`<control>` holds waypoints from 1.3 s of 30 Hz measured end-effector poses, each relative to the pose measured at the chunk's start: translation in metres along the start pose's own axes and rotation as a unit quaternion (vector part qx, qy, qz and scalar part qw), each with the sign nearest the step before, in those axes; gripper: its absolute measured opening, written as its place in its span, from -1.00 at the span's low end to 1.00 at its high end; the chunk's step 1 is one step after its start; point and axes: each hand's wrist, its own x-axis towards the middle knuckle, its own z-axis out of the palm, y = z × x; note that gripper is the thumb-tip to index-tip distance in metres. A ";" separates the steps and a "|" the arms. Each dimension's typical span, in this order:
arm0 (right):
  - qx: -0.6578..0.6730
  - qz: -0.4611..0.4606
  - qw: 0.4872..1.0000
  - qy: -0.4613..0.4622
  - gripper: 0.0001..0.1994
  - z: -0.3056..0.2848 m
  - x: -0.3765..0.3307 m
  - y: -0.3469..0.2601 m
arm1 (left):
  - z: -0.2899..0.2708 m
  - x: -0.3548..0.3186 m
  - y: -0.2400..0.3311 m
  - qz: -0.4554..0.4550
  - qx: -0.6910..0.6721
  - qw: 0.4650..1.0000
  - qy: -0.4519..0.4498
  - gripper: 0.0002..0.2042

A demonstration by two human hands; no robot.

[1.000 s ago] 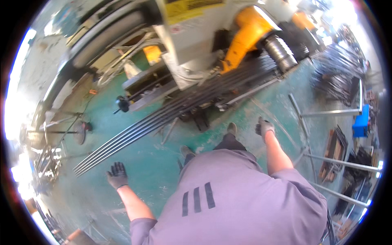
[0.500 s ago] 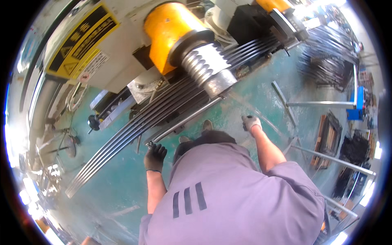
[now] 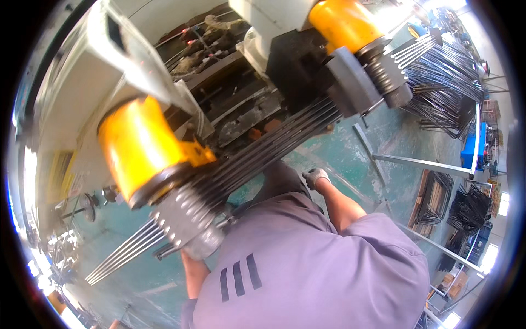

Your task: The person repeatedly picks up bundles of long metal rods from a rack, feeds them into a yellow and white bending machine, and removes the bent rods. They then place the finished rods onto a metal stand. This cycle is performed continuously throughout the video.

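A bundle of long steel rods (image 3: 263,159) already lies through my machine, running from the lower left of the frame up to the upper right, seated in the grooved roller (image 3: 189,230) under the yellow housing (image 3: 137,145) at left and in a 2nd roller (image 3: 386,77) at upper right. I judge the loading mostly done; the bending itself, or whatever comes after seating, looks not yet begun, since the rods are straight.

My left hand (image 3: 193,262) is at lower centre-left, behind the near roller; only the forearm shows, so I cannot tell how my fingers stand or what they hold.

My right hand (image 3: 315,176), gloved, sits at centre, just beside the rods, fingers curled loosely; whether it touches them I cannot tell.
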 end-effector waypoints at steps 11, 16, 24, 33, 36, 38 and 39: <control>0.146 -0.133 0.979 0.054 -0.61 -0.068 0.047 -0.050 | 0.155 -0.026 0.131 -0.098 -0.150 0.983 -0.032 -0.71; 0.133 -0.084 0.986 0.047 -0.63 -0.033 0.011 -0.004 | 0.105 -0.010 0.092 -0.067 -0.288 0.954 0.053 -0.73; 0.248 -0.126 0.959 0.060 -0.66 0.007 -0.104 0.002 | 0.025 -0.027 0.020 -0.076 -0.422 0.903 -0.037 -0.73; 0.603 -0.362 0.709 -0.044 -0.53 -0.035 -0.231 -0.132 | -0.094 -0.033 0.037 0.168 -0.344 0.923 0.042 -0.72; 0.693 -0.410 0.567 -0.174 -0.54 -0.042 -0.260 -0.188 | -0.158 -0.025 0.006 0.308 -0.226 0.913 0.144 -0.66; 0.731 -0.373 0.532 -0.206 -0.65 -0.046 -0.256 -0.224 | -0.171 -0.031 0.006 0.331 -0.278 0.887 0.164 -0.66; 0.752 -0.352 0.513 -0.216 -0.70 -0.049 -0.251 -0.236 | -0.178 -0.039 0.020 0.320 -0.329 0.875 0.153 -0.67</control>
